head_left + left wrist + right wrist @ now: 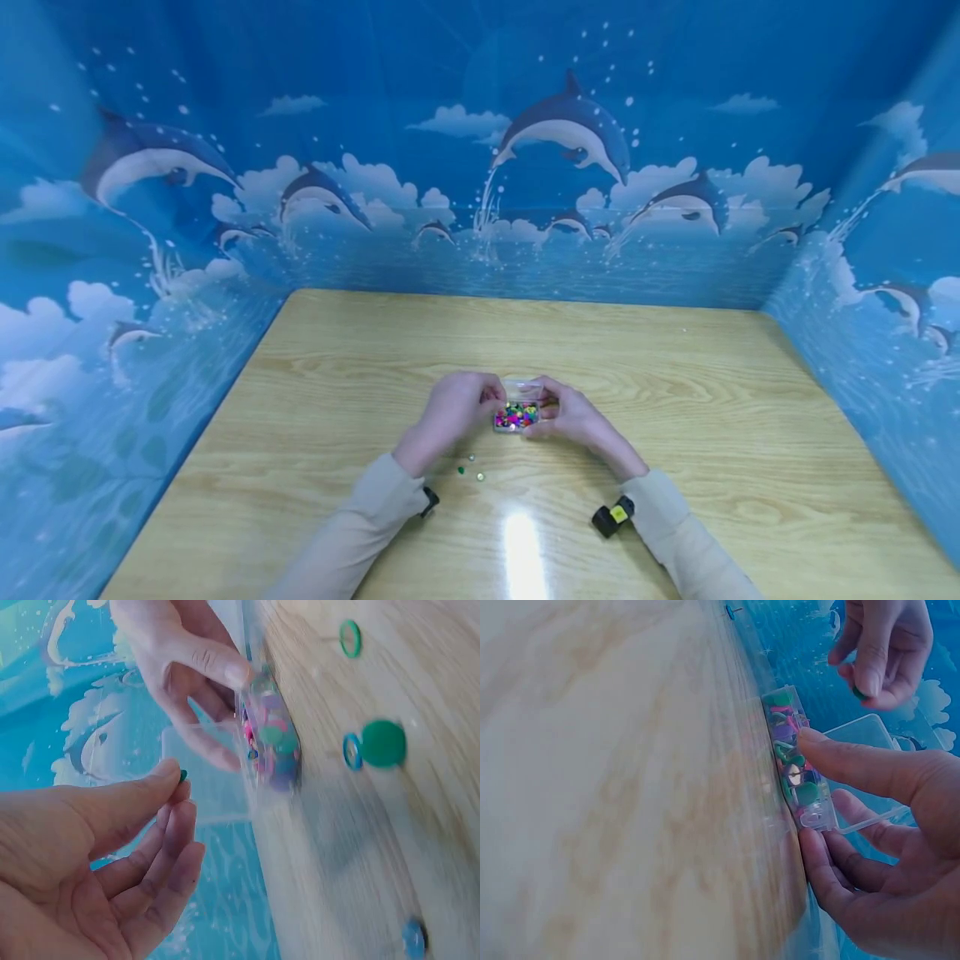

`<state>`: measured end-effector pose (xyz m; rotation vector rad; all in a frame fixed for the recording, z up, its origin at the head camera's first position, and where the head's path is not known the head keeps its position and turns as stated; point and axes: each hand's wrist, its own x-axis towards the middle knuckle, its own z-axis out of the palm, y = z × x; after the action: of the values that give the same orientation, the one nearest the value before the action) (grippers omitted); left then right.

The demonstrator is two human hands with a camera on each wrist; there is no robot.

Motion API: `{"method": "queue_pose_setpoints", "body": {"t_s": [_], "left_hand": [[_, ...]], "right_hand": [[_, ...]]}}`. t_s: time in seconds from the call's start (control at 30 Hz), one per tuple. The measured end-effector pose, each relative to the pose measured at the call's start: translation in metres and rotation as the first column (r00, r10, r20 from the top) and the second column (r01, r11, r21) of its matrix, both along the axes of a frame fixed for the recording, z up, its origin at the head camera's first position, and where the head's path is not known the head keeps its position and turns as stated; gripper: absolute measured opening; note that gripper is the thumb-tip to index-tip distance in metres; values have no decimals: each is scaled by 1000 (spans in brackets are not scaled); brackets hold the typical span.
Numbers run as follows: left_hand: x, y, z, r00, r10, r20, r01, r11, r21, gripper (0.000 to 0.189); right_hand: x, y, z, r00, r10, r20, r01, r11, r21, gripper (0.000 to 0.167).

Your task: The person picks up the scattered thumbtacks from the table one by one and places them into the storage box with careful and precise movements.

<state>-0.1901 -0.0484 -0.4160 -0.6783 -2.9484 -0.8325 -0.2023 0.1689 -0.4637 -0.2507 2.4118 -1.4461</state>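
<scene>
Between my left thumb and fingertips, a small green thumbtack (183,775) is pinched, just above and left of a clear plastic box (513,431). That left hand (453,404) has its other fingers loosely bent. Coloured thumbtacks (784,750) fill the box, mostly green, pink and purple. Its hinged clear lid (853,729) stands open on the far side. From the right, my right hand (573,414) steadies the box, thumb on its near edge and fingers round the end and lid.
Loose thumbtacks lie on the wooden table (337,350) near my left wrist, among them a green one (461,471) and a pale one (481,477). A blue dolphin-print curtain (450,250) surrounds the table's back and sides.
</scene>
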Motion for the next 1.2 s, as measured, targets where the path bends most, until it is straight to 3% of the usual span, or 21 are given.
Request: {"method": "queue_pose_setpoints", "body": {"t_s": [0.1, 0.27, 0.53, 0.83, 1.0, 1.2], "left_hand": [[-2, 6, -2, 1000, -12, -2, 12, 1000, 15, 5], [-2, 4, -5, 1000, 20, 12, -20, 1000, 24, 9], [6, -29, 2, 996, 50, 69, -47, 998, -43, 4], [21, -71, -7, 979, -24, 203, 41, 996, -81, 16], [27, -81, -15, 975, -33, 218, 54, 995, -88, 19], [28, -80, -21, 979, 9, 203, 12, 995, -104, 19]], "right_hand": [[0, -1, 0, 1000, -2, 1, 2, 1000, 4, 66], [0, -2, 0, 1000, -3, 0, 3, 1000, 7, 66], [-1, -1, 1, 1000, -13, 7, 13, 1000, 18, 69], [-1, -1, -1, 1000, -5, 2, 5, 1000, 26, 68], [0, -1, -1, 1000, -10, 6, 10, 999, 33, 68], [0, -1, 0, 1000, -4, 10, 4, 1000, 25, 68]]}}
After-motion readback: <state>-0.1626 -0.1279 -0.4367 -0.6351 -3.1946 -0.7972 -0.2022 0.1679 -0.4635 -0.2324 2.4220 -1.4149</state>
